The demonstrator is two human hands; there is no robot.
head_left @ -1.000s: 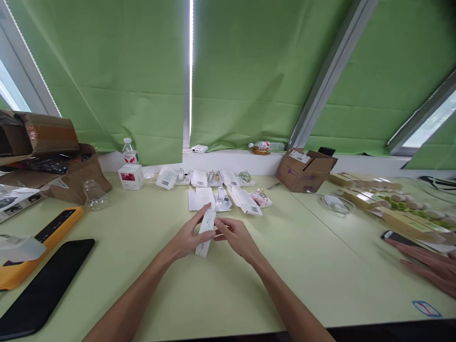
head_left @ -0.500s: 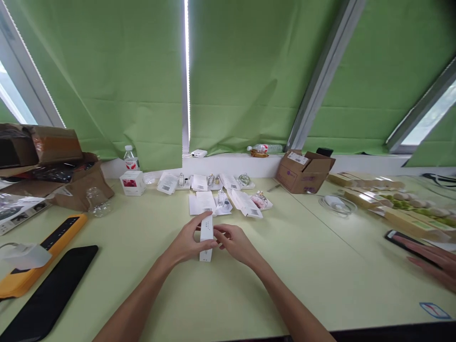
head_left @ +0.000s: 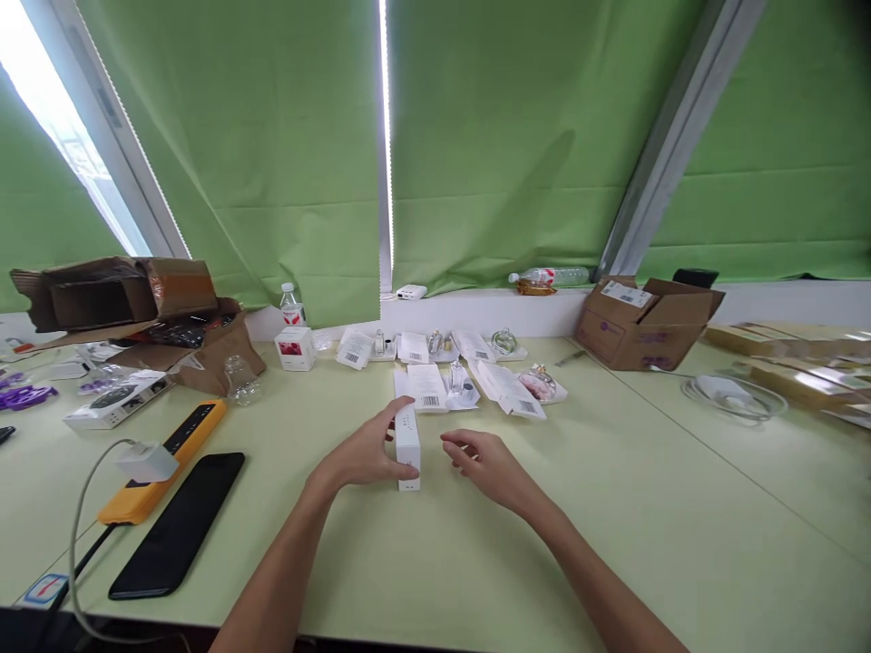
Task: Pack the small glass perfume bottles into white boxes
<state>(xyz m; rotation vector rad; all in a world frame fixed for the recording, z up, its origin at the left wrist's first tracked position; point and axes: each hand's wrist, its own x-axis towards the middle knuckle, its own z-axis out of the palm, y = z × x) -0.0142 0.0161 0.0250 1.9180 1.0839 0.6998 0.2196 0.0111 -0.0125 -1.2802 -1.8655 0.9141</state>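
My left hand (head_left: 371, 451) is closed around a slim white box (head_left: 408, 449), thumb at its near end and fingers at its far end. The box lies lengthwise away from me on the table, with small print on its upper face. To its right, my right hand (head_left: 480, 458) hovers apart from it, fingers loosely bent and nothing visible in them. Beyond both hands are opened white cartons (head_left: 430, 388), several with barcodes, and glass perfume bottles, among them a clear bottle (head_left: 457, 375), a round green bottle (head_left: 504, 341) and a pink one (head_left: 537, 384).
At left lie a black phone (head_left: 178, 526), an orange power strip (head_left: 197, 426) with a white charger (head_left: 146, 462), and torn cardboard boxes (head_left: 224, 349). A small white box (head_left: 295, 350) stands farther back. An open carton (head_left: 632, 326) and a coiled white cable (head_left: 731, 399) are at right.
My right hand has come away from the white box to the right, while my left hand keeps hold of it. The view has turned left, and another person's hand at the right is out of sight.
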